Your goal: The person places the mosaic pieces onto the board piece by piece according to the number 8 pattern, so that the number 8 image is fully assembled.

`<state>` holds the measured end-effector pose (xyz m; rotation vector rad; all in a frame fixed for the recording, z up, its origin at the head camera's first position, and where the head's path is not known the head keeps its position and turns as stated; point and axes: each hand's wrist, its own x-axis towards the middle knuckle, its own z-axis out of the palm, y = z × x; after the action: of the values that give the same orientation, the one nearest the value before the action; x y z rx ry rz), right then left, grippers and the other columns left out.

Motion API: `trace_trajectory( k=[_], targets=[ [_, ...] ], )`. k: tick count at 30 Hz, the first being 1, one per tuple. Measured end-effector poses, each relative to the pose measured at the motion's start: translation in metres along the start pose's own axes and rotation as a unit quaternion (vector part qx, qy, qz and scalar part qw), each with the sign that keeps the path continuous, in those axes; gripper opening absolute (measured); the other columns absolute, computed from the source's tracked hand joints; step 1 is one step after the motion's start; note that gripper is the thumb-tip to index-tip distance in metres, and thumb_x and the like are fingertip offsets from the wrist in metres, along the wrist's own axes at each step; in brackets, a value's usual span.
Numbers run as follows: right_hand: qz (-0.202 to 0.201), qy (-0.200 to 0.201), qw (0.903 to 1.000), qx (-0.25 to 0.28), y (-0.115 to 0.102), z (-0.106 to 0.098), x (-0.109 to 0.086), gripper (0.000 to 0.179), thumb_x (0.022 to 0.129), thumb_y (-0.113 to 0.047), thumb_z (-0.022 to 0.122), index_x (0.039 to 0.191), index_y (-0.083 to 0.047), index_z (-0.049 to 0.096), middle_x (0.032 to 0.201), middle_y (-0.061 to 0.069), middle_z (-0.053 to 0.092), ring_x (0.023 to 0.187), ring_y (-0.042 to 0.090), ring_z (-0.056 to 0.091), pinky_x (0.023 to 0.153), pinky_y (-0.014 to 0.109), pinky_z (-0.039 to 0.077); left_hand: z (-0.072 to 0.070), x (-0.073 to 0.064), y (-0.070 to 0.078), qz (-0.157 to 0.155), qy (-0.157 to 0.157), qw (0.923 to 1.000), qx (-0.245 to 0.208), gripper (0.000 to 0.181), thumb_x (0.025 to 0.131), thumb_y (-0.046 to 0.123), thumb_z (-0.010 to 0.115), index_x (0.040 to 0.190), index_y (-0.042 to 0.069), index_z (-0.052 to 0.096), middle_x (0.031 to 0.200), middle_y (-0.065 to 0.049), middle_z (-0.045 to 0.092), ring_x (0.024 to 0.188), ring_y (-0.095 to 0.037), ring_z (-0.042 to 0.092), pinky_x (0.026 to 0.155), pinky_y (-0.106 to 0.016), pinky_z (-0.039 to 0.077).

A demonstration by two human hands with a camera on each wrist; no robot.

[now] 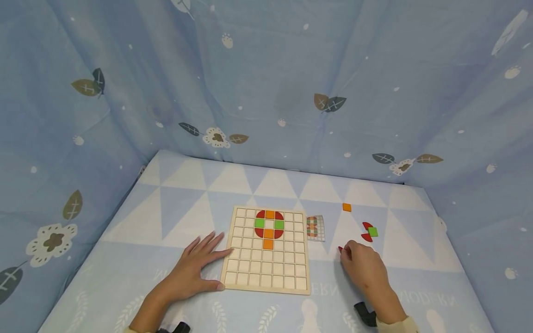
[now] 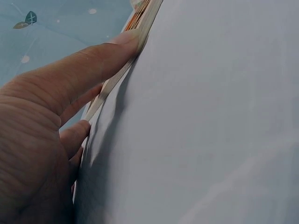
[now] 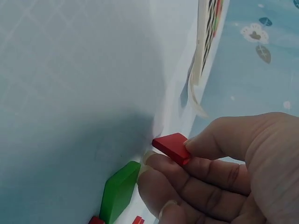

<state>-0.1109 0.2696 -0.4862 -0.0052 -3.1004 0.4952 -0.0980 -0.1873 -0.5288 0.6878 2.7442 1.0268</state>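
Observation:
A wooden grid board (image 1: 266, 281) lies flat on the cloth. Near its far edge sit red quarter-circle, green square and orange square pieces in a rounded pattern, with an orange square (image 1: 268, 243) trailing below. My left hand (image 1: 189, 270) is spread at the board's left side, thumb and fingertip touching its edge; in the left wrist view the thumb (image 2: 88, 65) lies along that edge. To the right of the board, my right hand (image 1: 364, 266) pinches a red piece (image 3: 173, 146) between thumb and fingers. A green square (image 3: 119, 191) lies close beside those fingertips in the right wrist view.
A patterned card (image 1: 316, 233) lies against the board's right side. Farther right are a loose orange square (image 1: 347, 207), a green square (image 1: 373, 231) and two red pieces (image 1: 366, 237). Blue printed curtain (image 1: 275, 69) walls in the table on its far and lateral sides.

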Motion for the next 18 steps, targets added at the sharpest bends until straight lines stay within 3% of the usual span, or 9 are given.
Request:
trace_trajectory(
  k=[10, 18],
  targets=[
    [0.021, -0.018, 0.9995, -0.014, 0.0023, -0.0022, 0.0001, 0.015, 0.092, -0.010, 0.073, 0.080, -0.006, 0.064, 0.066, 0.000, 0.054, 0.059, 0.017, 0.049, 0.055, 0.033, 0.043, -0.0001, 0.0013, -0.0007, -0.005, -0.006, 1.0000, -0.003, 0.086, 0.074, 0.061, 0.085, 0.150, 0.032, 0.059, 0.172, -0.002, 0.027, 0.159, -0.035, 0.016, 0.123, -0.056, 0.003],
    [0.019, -0.023, 0.9995, 0.005, 0.0056, -0.0046, -0.0010, 0.013, 0.092, -0.008, 0.070, 0.082, -0.007, 0.062, 0.066, -0.001, 0.051, 0.060, 0.017, 0.048, 0.055, 0.033, 0.041, 0.0010, 0.0007, -0.0009, -0.009, -0.008, 0.9999, 0.000, 0.086, 0.073, 0.061, 0.085, 0.150, 0.033, 0.060, 0.172, -0.001, 0.027, 0.159, -0.034, 0.016, 0.124, -0.056, 0.003]
  ],
)
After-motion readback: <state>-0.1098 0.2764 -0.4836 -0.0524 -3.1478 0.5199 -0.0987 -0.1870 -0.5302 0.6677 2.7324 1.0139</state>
